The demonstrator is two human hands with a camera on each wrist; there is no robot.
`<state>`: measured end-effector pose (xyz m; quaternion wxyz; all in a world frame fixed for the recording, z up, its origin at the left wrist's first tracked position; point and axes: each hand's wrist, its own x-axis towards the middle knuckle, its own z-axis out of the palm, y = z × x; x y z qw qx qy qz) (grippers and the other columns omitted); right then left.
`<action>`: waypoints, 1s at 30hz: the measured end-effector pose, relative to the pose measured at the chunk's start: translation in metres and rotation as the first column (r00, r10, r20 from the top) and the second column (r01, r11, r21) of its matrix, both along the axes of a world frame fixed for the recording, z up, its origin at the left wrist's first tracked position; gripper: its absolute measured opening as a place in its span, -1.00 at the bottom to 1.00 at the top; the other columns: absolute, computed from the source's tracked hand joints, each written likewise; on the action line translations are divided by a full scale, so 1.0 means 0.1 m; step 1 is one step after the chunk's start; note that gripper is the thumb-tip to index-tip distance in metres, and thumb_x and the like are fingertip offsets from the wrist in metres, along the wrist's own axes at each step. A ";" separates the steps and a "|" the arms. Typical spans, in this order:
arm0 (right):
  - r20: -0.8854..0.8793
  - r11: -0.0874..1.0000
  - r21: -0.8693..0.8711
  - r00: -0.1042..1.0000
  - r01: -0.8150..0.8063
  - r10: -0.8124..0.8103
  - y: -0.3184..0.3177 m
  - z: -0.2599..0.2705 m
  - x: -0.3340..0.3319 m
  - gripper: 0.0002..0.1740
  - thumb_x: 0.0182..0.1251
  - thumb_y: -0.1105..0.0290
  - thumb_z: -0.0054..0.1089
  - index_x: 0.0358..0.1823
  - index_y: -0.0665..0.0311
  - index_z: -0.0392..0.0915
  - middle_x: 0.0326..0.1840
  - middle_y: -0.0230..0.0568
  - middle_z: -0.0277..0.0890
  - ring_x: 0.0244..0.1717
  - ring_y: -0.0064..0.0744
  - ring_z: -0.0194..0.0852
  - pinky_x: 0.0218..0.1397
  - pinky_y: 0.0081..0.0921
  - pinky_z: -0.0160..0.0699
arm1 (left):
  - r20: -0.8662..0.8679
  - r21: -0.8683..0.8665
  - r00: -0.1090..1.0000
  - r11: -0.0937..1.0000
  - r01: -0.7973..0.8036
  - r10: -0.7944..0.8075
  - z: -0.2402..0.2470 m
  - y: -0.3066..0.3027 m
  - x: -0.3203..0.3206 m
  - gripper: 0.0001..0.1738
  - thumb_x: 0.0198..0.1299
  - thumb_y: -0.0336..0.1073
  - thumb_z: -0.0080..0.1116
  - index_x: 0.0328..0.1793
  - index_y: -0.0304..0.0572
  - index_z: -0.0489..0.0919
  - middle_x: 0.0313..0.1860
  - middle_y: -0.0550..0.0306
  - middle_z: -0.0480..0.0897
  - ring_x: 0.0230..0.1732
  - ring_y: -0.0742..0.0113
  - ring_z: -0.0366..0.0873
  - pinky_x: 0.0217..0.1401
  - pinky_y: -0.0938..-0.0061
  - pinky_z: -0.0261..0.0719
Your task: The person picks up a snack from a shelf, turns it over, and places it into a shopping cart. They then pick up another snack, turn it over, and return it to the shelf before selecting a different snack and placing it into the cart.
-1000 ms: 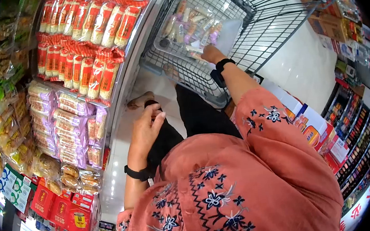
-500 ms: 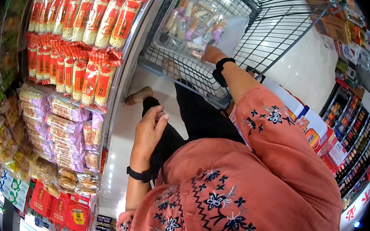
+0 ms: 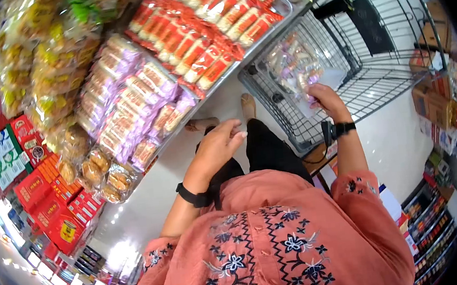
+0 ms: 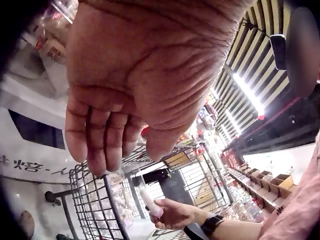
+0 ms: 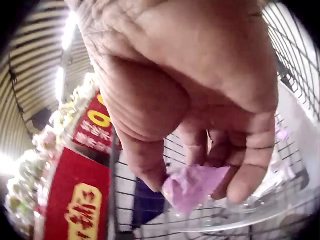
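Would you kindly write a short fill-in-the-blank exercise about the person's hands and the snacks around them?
1. The person's bare left hand holds ____.
2. At the grey wire-mesh shopping cart, a small white-and-purple plastic-wrapped packet is pinched by the person's ____ hand.
3. On the display, long snack packets in red-and-clear wrappers lie beside stacked packets in ____-and-clear wrappers.

Missing words: nothing; right; purple.

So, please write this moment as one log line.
right hand: pinches lilac-wrapped packet | place: at shopping cart | left hand: empty
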<state>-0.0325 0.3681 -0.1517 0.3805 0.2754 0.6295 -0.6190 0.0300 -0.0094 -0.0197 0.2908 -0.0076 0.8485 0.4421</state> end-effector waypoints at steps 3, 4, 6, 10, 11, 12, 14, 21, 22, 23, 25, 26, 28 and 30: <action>-0.144 0.965 -0.201 0.969 0.169 -0.200 -0.12 0.38 -0.05 -0.67 0.50 0.24 0.25 0.10 0.34 0.60 -0.19 -0.39 0.60 -0.25 -0.64 0.55 -0.24 -0.63 0.59 | -0.070 0.070 0.997 0.997 -0.026 0.030 0.20 -0.06 -0.01 -0.55 0.44 -0.11 0.26 0.28 -0.28 0.58 -0.05 -0.10 0.75 -0.07 0.12 0.74 0.00 0.33 0.66; -0.193 0.966 -0.210 0.962 0.154 -0.195 -0.27 0.71 -0.13 -0.65 0.50 0.24 0.25 0.12 0.35 0.60 -0.19 -0.38 0.61 -0.23 -0.63 0.56 -0.20 -0.62 0.60 | -0.088 0.093 0.995 0.995 -0.046 0.054 0.26 -0.09 -0.03 -0.55 0.45 -0.11 0.24 0.28 -0.27 0.58 -0.05 -0.06 0.75 -0.08 0.15 0.73 0.01 0.34 0.66; -0.284 0.963 -0.256 0.945 0.087 -0.161 -0.59 1.18 -0.26 -0.64 0.51 0.25 0.25 0.14 0.37 0.59 -0.17 -0.36 0.62 -0.21 -0.63 0.57 -0.15 -0.61 0.62 | -0.123 0.144 0.988 0.987 -0.071 0.089 0.38 -0.16 -0.06 -0.57 0.47 -0.11 0.22 0.29 -0.26 0.58 -0.04 0.01 0.75 -0.08 0.22 0.73 0.01 0.37 0.66; -0.410 0.923 -0.366 0.911 -0.119 -0.045 -1.27 1.81 -0.43 -0.64 0.51 0.25 0.25 0.14 0.36 0.57 -0.15 -0.36 0.62 -0.21 -0.62 0.59 -0.11 -0.60 0.62 | 0.029 0.254 0.962 0.929 -0.269 0.271 0.72 -0.33 -0.17 -0.65 0.54 -0.16 0.12 0.30 -0.16 0.59 -0.05 0.22 0.72 -0.08 0.48 0.68 -0.11 0.53 0.61; -0.467 0.912 -0.365 0.884 -0.189 -0.004 -1.46 1.90 -0.45 -0.64 0.50 0.24 0.27 0.14 0.35 0.58 -0.14 -0.37 0.62 -0.20 -0.61 0.59 -0.12 -0.60 0.60 | -0.014 0.318 0.953 0.905 -0.282 0.302 0.74 -0.40 -0.19 -0.65 0.55 -0.16 0.11 0.31 -0.16 0.59 -0.04 0.20 0.72 -0.10 0.48 0.67 -0.14 0.55 0.59; -0.491 0.886 -0.396 0.871 -0.242 0.018 -1.65 1.99 -0.47 -0.65 0.48 0.22 0.30 0.09 0.32 0.58 -0.14 -0.40 0.61 -0.19 -0.63 0.58 -0.14 -0.60 0.58 | -0.055 0.381 0.941 0.878 -0.290 0.335 0.73 -0.48 -0.22 -0.64 0.55 -0.16 0.10 0.32 -0.16 0.58 -0.03 0.18 0.72 -0.11 0.49 0.67 -0.16 0.58 0.58; -0.533 0.856 -0.411 0.844 -0.312 0.052 -1.95 2.08 -0.50 -0.65 0.43 0.19 0.37 0.04 0.28 0.57 -0.16 -0.43 0.60 -0.19 -0.66 0.56 -0.18 -0.61 0.57 | -0.066 0.483 0.912 0.812 -0.326 0.405 0.83 -0.61 -0.31 -0.63 0.57 -0.17 0.06 0.33 -0.22 0.57 0.02 0.14 0.72 -0.13 0.46 0.66 -0.16 0.56 0.58; -0.618 0.870 -0.281 0.770 -0.405 0.159 -2.77 2.44 -0.45 -0.63 0.32 0.21 0.50 -0.04 0.23 0.53 -0.28 -0.46 0.54 -0.32 -0.69 0.51 -0.31 -0.65 0.52 | -0.057 0.615 0.842 0.683 -0.394 0.537 1.32 -0.99 -0.44 -0.60 0.56 -0.11 0.11 0.29 -0.26 0.57 0.01 0.15 0.68 -0.13 0.48 0.63 -0.17 0.58 0.56; -0.627 0.866 -0.271 0.759 -0.421 0.173 -2.86 2.45 -0.45 -0.63 0.32 0.22 0.50 -0.05 0.22 0.51 -0.30 -0.48 0.52 -0.34 -0.70 0.50 -0.34 -0.66 0.51 | -0.052 0.604 0.834 0.683 -0.411 0.549 1.32 -1.05 -0.43 -0.60 0.55 -0.11 0.12 0.28 -0.26 0.57 -0.01 0.17 0.67 -0.13 0.49 0.62 -0.18 0.58 0.56; -0.637 0.861 -0.260 0.748 -0.436 0.187 -2.94 2.45 -0.44 -0.63 0.32 0.23 0.51 -0.07 0.21 0.49 -0.32 -0.49 0.50 -0.36 -0.71 0.49 -0.36 -0.67 0.49 | -0.047 0.593 0.827 0.681 -0.429 0.561 1.30 -1.11 -0.42 -0.60 0.54 -0.11 0.13 0.28 -0.27 0.56 -0.04 0.18 0.66 -0.14 0.50 0.61 -0.18 0.58 0.56; -0.647 0.862 -0.244 0.736 -0.445 0.196 -3.09 2.48 -0.42 -0.61 0.30 0.24 0.53 -0.09 0.19 0.45 -0.38 -0.52 0.45 -0.41 -0.74 0.46 -0.42 -0.69 0.43 | -0.014 0.618 0.806 0.639 -0.458 0.591 1.30 -1.19 -0.40 -0.60 0.50 -0.12 0.20 0.25 -0.29 0.55 -0.13 0.24 0.63 -0.17 0.53 0.58 -0.19 0.58 0.55; -0.669 0.858 -0.218 0.711 -0.464 0.215 -3.15 2.48 -0.41 -0.61 0.30 0.24 0.53 -0.09 0.20 0.45 -0.39 -0.53 0.45 -0.41 -0.74 0.46 -0.43 -0.70 0.43 | -0.023 0.618 0.795 0.633 -0.465 0.606 1.30 -1.21 -0.39 -0.59 0.49 -0.12 0.22 0.24 -0.29 0.55 -0.13 0.24 0.63 -0.18 0.54 0.57 -0.20 0.58 0.55; -0.709 0.852 -0.166 0.660 -0.497 0.247 -3.24 2.45 -0.41 -0.60 0.29 0.24 0.54 -0.10 0.20 0.45 -0.41 -0.53 0.44 -0.42 -0.75 0.46 -0.44 -0.70 0.43 | -0.042 0.617 0.774 0.625 -0.478 0.632 1.29 -1.25 -0.37 -0.58 0.47 -0.12 0.24 0.23 -0.30 0.55 -0.15 0.24 0.64 -0.21 0.55 0.56 -0.22 0.58 0.54; -0.695 0.828 -0.199 0.671 -0.525 0.258 -3.29 2.39 -0.42 -0.59 0.32 0.23 0.52 -0.04 0.24 0.47 -0.33 -0.49 0.50 -0.36 -0.72 0.49 -0.37 -0.67 0.52 | -0.045 0.632 0.765 0.612 -0.476 0.642 1.19 -1.31 -0.38 -0.60 0.47 -0.17 0.23 0.24 -0.32 0.52 -0.17 0.18 0.67 -0.26 0.57 0.56 -0.32 0.66 0.49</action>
